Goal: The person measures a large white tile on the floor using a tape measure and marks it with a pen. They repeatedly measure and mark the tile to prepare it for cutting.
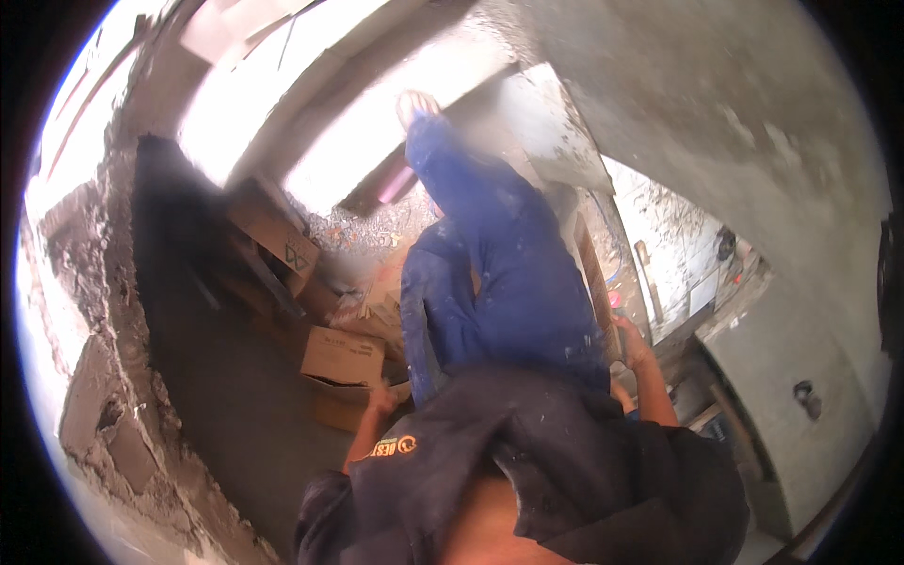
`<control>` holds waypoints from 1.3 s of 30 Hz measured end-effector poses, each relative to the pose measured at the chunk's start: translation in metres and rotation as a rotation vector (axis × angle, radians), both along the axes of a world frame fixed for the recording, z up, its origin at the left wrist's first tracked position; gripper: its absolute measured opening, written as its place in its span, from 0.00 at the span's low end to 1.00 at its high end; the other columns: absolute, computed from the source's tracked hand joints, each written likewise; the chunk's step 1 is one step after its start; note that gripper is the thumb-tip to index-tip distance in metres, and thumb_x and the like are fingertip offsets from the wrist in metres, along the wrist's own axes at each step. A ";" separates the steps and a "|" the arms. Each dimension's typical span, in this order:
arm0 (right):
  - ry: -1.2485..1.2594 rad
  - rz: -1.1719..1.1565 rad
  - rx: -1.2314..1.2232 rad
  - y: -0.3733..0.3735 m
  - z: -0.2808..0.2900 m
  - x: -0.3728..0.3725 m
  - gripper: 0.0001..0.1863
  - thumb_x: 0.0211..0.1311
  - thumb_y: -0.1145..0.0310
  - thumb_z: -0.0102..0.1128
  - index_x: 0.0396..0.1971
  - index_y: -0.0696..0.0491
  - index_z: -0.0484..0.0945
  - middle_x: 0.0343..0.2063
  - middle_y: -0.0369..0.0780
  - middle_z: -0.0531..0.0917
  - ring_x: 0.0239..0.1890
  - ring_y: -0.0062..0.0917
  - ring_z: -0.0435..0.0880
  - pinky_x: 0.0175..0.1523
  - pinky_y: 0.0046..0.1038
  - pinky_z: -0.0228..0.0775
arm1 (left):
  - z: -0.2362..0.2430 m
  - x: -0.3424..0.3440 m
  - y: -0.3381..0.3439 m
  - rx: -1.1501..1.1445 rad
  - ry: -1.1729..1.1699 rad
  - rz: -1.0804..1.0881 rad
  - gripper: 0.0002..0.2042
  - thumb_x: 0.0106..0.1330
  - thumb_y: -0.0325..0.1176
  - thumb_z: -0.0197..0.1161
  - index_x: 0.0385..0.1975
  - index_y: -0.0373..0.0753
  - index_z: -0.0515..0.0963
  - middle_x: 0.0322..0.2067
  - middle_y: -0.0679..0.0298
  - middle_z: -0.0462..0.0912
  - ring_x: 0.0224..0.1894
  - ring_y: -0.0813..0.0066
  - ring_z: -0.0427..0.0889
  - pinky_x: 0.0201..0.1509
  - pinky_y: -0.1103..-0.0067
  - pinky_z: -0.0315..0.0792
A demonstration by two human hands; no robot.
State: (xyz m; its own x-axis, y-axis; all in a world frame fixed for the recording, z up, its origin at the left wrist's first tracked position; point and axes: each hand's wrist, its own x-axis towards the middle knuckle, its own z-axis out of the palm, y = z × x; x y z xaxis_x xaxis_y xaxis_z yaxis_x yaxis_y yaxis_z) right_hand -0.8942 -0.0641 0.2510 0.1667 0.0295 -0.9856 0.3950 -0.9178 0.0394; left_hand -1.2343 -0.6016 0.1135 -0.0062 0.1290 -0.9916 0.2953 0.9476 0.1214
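Observation:
My left hand is low beside a small brown cardboard box, at the box's lower right corner. It is blurred, and its fingers do not show clearly enough to tell what they hold, if anything. On the other side of my legs, my right hand is raised at the lower end of a long, narrow brown strip, which looks like a board. Whether its fingers close around the strip or only rest beside it cannot be made out. Blue trousers, marked with pale dust, cover my legs between the two hands.
A larger open cardboard box lies farther left, among other cardboard and rubble. A dark upright surface and a rough broken wall edge border the left. Bright steps or ledges lie ahead near my foot. A grey plastered wall rises right.

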 end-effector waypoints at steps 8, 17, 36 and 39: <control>0.032 -0.075 0.093 -0.083 0.021 0.088 0.29 0.56 0.44 0.58 0.46 0.56 0.76 0.35 0.40 0.79 0.36 0.29 0.78 0.42 0.32 0.70 | -0.042 -0.081 0.046 0.108 0.389 0.440 0.18 0.68 0.41 0.55 0.46 0.31 0.79 0.42 0.47 0.82 0.46 0.53 0.80 0.51 0.64 0.71; 0.242 0.368 0.351 -0.045 0.014 0.105 0.29 0.52 0.43 0.65 0.29 0.60 0.80 0.20 0.37 0.76 0.25 0.24 0.74 0.32 0.28 0.66 | 0.070 0.049 0.478 0.386 0.026 0.849 0.47 0.67 0.62 0.53 0.73 0.36 0.40 0.69 0.42 0.53 0.68 0.40 0.59 0.56 0.50 0.72; -0.058 0.675 0.652 -0.067 0.109 0.195 0.40 0.41 0.35 0.67 0.38 0.61 0.84 0.42 0.53 0.84 0.42 0.42 0.86 0.47 0.39 0.78 | 0.080 0.332 0.542 0.080 -0.855 0.366 0.29 0.75 0.55 0.42 0.65 0.38 0.62 0.58 0.52 0.71 0.59 0.56 0.71 0.66 0.63 0.64; -0.180 0.555 0.661 -0.082 0.134 0.194 0.40 0.41 0.37 0.69 0.44 0.60 0.82 0.48 0.54 0.80 0.46 0.43 0.84 0.50 0.40 0.76 | 0.097 0.361 0.555 0.120 -0.996 0.188 0.28 0.76 0.54 0.38 0.62 0.37 0.65 0.57 0.52 0.73 0.61 0.56 0.70 0.67 0.61 0.62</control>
